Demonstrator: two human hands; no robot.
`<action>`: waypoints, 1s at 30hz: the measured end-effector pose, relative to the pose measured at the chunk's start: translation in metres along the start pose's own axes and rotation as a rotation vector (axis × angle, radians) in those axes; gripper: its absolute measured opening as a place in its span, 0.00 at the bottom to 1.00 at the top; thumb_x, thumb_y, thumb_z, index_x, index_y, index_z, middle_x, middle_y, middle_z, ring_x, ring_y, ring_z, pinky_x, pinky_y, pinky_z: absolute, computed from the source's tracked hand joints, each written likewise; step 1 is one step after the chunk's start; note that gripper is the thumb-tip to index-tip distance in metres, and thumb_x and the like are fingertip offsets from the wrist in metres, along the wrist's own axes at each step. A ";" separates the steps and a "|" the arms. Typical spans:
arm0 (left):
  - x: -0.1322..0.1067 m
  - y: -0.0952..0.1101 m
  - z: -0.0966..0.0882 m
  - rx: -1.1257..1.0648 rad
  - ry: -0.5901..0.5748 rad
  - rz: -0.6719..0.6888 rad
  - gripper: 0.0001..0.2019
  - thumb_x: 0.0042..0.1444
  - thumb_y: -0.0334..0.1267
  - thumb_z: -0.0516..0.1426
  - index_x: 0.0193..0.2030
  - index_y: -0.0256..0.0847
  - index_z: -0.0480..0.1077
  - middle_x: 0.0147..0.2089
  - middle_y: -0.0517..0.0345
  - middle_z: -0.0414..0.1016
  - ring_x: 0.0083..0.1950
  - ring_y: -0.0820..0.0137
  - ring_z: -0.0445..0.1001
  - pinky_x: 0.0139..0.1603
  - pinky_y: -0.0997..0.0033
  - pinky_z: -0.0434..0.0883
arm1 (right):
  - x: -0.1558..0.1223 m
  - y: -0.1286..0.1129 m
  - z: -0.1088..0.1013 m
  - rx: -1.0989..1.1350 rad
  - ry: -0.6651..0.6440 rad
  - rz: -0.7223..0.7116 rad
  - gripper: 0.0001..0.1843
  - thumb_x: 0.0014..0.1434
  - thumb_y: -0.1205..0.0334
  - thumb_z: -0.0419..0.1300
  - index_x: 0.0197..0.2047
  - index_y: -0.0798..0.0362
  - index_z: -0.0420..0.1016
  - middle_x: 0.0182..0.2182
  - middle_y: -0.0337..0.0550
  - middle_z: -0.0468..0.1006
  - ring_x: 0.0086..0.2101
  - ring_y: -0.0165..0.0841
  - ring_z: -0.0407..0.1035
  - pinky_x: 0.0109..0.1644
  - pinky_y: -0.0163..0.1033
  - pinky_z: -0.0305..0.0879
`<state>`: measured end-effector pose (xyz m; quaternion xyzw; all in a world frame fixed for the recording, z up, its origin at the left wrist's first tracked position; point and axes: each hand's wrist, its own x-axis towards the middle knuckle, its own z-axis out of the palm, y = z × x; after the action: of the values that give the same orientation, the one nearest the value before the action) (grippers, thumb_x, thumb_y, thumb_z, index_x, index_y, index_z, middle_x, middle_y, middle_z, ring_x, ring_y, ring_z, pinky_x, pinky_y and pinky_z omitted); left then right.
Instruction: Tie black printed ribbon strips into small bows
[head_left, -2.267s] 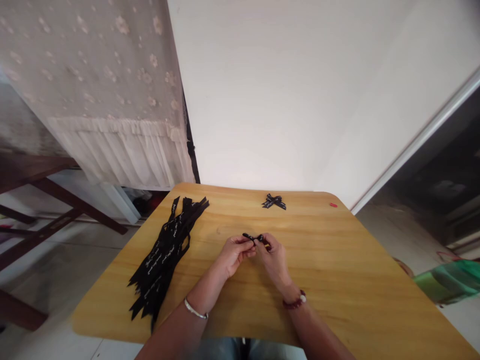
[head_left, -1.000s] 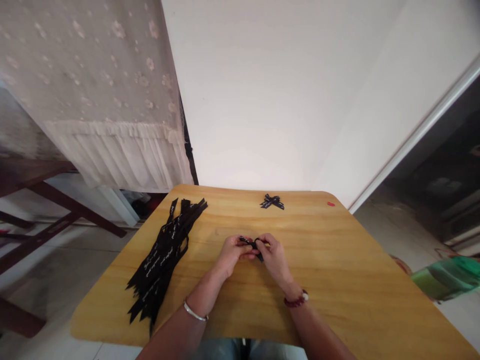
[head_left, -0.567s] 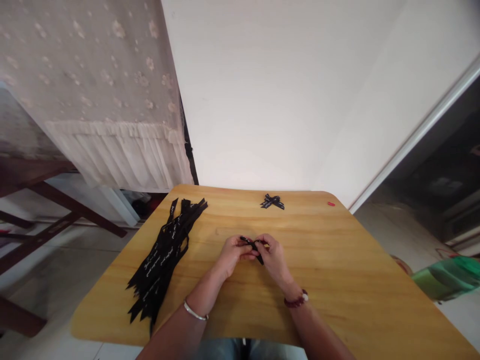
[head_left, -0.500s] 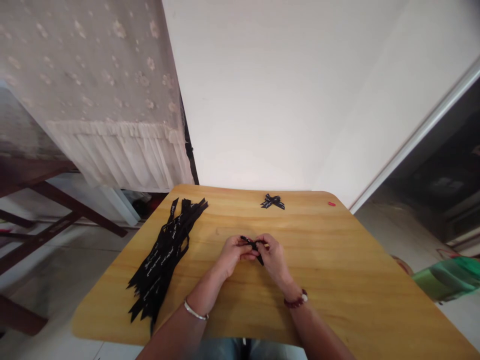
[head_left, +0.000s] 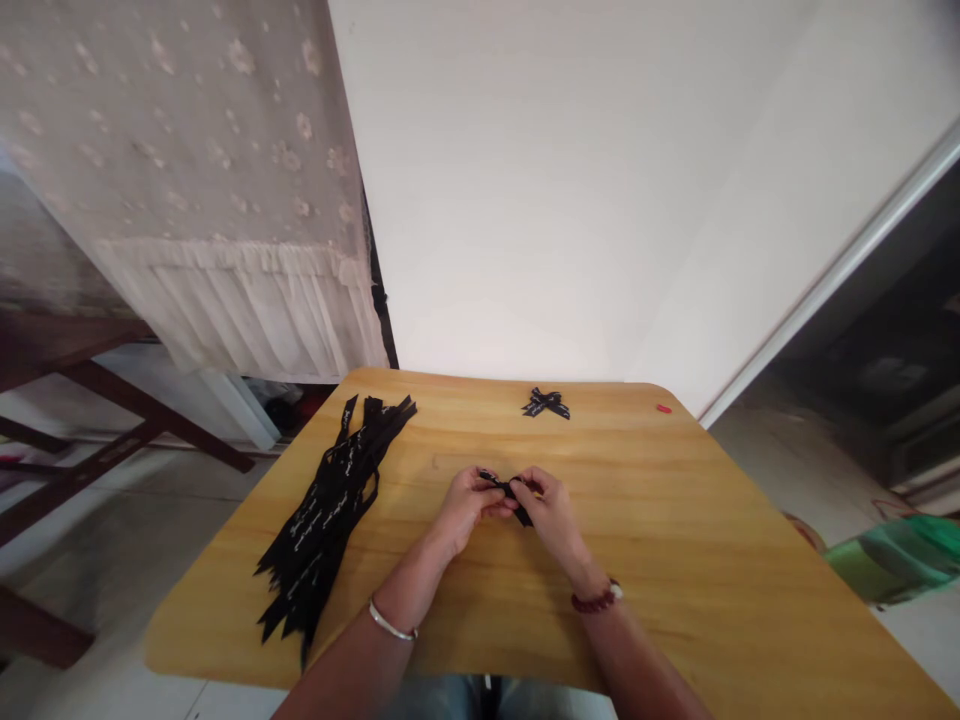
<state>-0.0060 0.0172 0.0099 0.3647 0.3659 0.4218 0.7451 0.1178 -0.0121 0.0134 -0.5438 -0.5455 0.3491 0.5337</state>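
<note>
Between my two hands, over the middle of the table, is a black ribbon [head_left: 523, 516] with white lettering, looped into a bow shape. My left hand [head_left: 466, 508] pinches its left loop between thumb and fingers. On the other side my right hand [head_left: 547, 507] is closed on the ribbon near its centre, with a tail hanging down below. Fingers hide most of the middle, so I cannot tell how it is knotted. A finished-looking black bow [head_left: 547, 403] with white lettering lies farther back. To the left, a pile of black ribbon strips [head_left: 330, 520] lies lengthwise.
The wooden table [head_left: 675, 560] backs onto a white wall [head_left: 510, 190]. A small red object [head_left: 664, 408] lies near its back right corner. Beyond the right edge is a green translucent item [head_left: 896, 560]. Dark wooden furniture [head_left: 150, 430] and a lace curtain [head_left: 247, 310] stand at left.
My right hand has shifted slightly to the right, and the ribbon's hanging tail has moved right with it. My left hand is nearly where it was.
</note>
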 end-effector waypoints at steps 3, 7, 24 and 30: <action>-0.002 0.004 0.002 -0.081 -0.013 -0.023 0.11 0.43 0.36 0.59 0.30 0.36 0.60 0.25 0.55 0.73 0.25 0.69 0.74 0.25 0.73 0.71 | 0.001 0.001 0.001 -0.029 0.022 -0.014 0.10 0.49 0.60 0.54 0.20 0.53 0.63 0.17 0.35 0.65 0.21 0.28 0.61 0.23 0.31 0.56; -0.002 0.006 0.002 -0.113 -0.014 -0.018 0.12 0.48 0.44 0.55 0.28 0.35 0.61 0.25 0.55 0.73 0.24 0.68 0.74 0.21 0.74 0.70 | 0.000 0.003 0.002 -0.050 -0.002 -0.032 0.08 0.50 0.61 0.53 0.22 0.53 0.64 0.19 0.36 0.67 0.22 0.29 0.63 0.24 0.31 0.57; 0.000 0.002 0.000 -0.068 0.031 -0.013 0.13 0.50 0.44 0.53 0.36 0.36 0.60 0.25 0.55 0.72 0.23 0.67 0.74 0.21 0.73 0.70 | -0.001 0.005 0.002 -0.141 0.041 -0.051 0.13 0.51 0.57 0.52 0.19 0.53 0.62 0.16 0.35 0.65 0.20 0.28 0.60 0.23 0.31 0.55; 0.000 0.003 -0.001 -0.095 -0.042 -0.052 0.06 0.48 0.34 0.55 0.30 0.34 0.62 0.26 0.52 0.73 0.25 0.68 0.74 0.25 0.73 0.71 | -0.002 0.006 0.001 -0.151 0.041 -0.044 0.12 0.52 0.57 0.51 0.21 0.53 0.63 0.17 0.36 0.66 0.21 0.28 0.60 0.23 0.31 0.55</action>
<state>-0.0085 0.0187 0.0121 0.3280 0.3389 0.4116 0.7798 0.1182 -0.0130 0.0073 -0.5773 -0.5713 0.2840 0.5096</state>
